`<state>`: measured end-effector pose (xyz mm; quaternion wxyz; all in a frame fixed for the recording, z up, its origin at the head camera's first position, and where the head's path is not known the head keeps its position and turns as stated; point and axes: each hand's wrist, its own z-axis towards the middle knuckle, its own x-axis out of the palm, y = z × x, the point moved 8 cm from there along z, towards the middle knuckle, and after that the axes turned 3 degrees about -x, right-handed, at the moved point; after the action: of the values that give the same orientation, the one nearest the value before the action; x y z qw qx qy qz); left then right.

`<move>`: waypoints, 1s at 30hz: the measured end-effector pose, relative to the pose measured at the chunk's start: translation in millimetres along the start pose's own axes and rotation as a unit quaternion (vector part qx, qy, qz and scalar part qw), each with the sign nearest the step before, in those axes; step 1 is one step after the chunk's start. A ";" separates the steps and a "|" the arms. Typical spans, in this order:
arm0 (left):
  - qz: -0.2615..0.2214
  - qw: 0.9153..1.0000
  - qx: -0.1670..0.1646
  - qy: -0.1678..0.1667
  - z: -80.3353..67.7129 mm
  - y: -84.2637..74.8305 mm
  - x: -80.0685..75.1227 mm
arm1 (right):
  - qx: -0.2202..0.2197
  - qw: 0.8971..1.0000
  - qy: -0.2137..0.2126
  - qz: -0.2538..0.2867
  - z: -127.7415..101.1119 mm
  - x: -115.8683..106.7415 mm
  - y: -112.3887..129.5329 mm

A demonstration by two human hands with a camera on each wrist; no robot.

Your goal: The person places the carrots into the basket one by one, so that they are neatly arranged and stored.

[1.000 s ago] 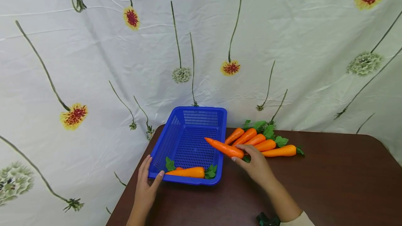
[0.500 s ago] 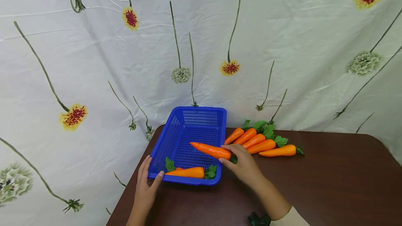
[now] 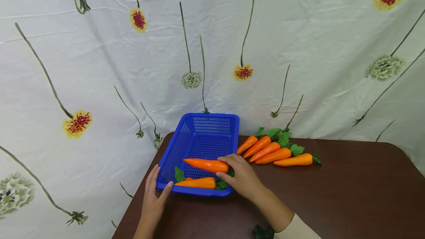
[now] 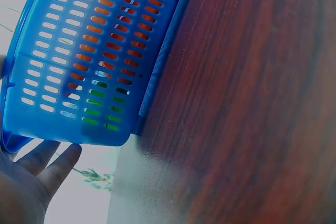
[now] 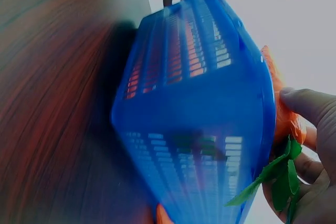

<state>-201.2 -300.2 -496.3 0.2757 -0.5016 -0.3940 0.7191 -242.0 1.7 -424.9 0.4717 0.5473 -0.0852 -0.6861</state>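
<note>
My right hand (image 3: 241, 177) pinches an orange carrot (image 3: 203, 164) near its leafy end, above the front part of a blue plastic basket (image 3: 235, 128). The carrot's tip points left. In the right wrist view, its green leaves (image 5: 286, 177) hang below the thumb and fingers, beside the basket rim. My left hand (image 3: 153, 199) holds the basket's front left corner, thumb at the front rim and fingers along the left side. Inside the basket, a carrot (image 3: 199, 183) lies along the front wall, with part of another mostly hidden behind it.
Several carrots with green leaves (image 3: 270, 152) lie fanned out on the dark brown table (image 3: 348, 191), right of the basket. A white flower-printed cloth (image 3: 159, 54) hangs behind. A small dark object (image 3: 262, 231) shows by the right sleeve.
My right hand has carried the carrot leftward and slightly down, from beside the other carrots to above the basket's front. The left hand and the basket have stayed put.
</note>
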 end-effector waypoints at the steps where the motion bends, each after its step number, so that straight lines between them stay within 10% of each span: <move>1: 0.000 1.000 0.000 0.000 0.0 0.3 -0.2 | -0.005 1.000 0.005 -0.001 1.4 2.1 2.8; 30: -0.006 1.000 -0.006 0.004 0.4 -0.4 0.2 | -0.020 0.999 0.050 -0.004 17.6 30.5 25.0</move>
<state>-201.7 -299.9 -495.9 0.2786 -0.5039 -0.4005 0.7128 -241.4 -41.4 -422.7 0.4838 0.5714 -0.0459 -0.6613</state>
